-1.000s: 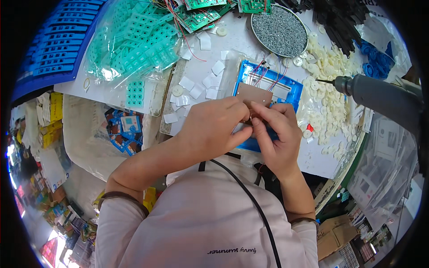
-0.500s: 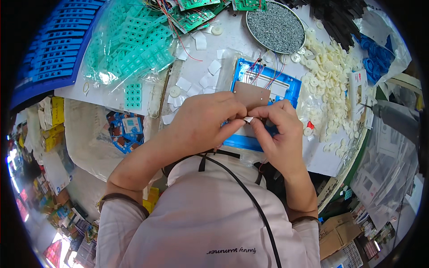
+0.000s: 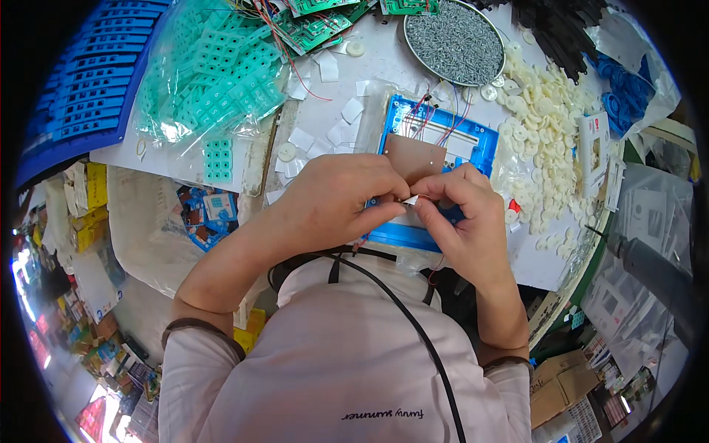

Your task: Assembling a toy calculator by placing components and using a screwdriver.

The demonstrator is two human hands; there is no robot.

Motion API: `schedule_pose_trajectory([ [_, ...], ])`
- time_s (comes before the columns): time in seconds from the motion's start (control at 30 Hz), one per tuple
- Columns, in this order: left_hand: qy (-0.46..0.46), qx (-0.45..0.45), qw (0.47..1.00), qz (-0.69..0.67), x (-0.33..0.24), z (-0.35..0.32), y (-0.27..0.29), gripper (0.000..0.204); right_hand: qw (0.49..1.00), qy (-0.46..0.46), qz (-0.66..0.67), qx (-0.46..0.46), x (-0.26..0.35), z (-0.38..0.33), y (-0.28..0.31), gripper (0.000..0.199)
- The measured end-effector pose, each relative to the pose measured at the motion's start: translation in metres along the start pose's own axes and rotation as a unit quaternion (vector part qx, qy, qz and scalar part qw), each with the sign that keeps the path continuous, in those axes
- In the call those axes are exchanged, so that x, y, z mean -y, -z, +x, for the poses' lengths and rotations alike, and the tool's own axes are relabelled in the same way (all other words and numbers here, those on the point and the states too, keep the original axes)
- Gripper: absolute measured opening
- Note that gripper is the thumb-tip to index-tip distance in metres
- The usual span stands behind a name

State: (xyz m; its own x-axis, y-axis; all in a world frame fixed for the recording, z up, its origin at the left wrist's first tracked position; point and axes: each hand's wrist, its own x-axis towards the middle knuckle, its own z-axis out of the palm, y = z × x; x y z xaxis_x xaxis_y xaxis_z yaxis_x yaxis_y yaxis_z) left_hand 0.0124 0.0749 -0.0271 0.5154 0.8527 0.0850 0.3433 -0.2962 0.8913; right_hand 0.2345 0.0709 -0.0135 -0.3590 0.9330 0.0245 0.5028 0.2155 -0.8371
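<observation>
A blue plastic casing lies in front of me with a brown circuit board and thin red and dark wires in it. Over its near part my two hands meet, fingertips almost touching. Between them shows a small white piece, like paper or tape, pinched by thumb and forefinger of my right hand. My left hand is closed at the fingertips beside that piece; what it grips is hidden. A thin reddish wire runs by the right fingertips.
White paper squares lie left of the casing. Beyond it stands a round tray of screws. Cream buttons are heaped right, near a dark power screwdriver. Bagged turquoise keypads and green circuit boards fill the far left.
The white piece has tilted and shows more as a pointed corner between my fingertips. Both hands stay over the casing. The screwdriver at the right hangs slightly lower in view.
</observation>
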Motion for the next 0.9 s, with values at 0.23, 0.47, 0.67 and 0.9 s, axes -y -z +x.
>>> schedule_pose_trajectory([
  [0.23, 0.008, -0.004, 1.0, 0.015, 0.0, 0.0, -0.003, 0.011, 1.0, 0.02, -0.021, 0.009, 0.0, 0.002, 0.001, 0.012],
  [0.47, -0.01, -0.029, 0.999, 0.031, -0.001, -0.002, -0.007, 0.007, 1.0, -0.008, 0.006, 0.006, 0.002, 0.002, 0.0, 0.011],
  [0.67, 0.007, -0.029, 1.0, 0.01, 0.005, -0.008, -0.005, 0.008, 0.998, -0.052, -0.004, 0.019, 0.004, 0.001, 0.003, 0.011],
  [0.9, 0.047, -0.031, 0.998, -0.001, -0.005, -0.004, -0.006, 0.01, 0.999, -0.032, 0.021, 0.004, 0.001, 0.001, 0.001, 0.011],
])
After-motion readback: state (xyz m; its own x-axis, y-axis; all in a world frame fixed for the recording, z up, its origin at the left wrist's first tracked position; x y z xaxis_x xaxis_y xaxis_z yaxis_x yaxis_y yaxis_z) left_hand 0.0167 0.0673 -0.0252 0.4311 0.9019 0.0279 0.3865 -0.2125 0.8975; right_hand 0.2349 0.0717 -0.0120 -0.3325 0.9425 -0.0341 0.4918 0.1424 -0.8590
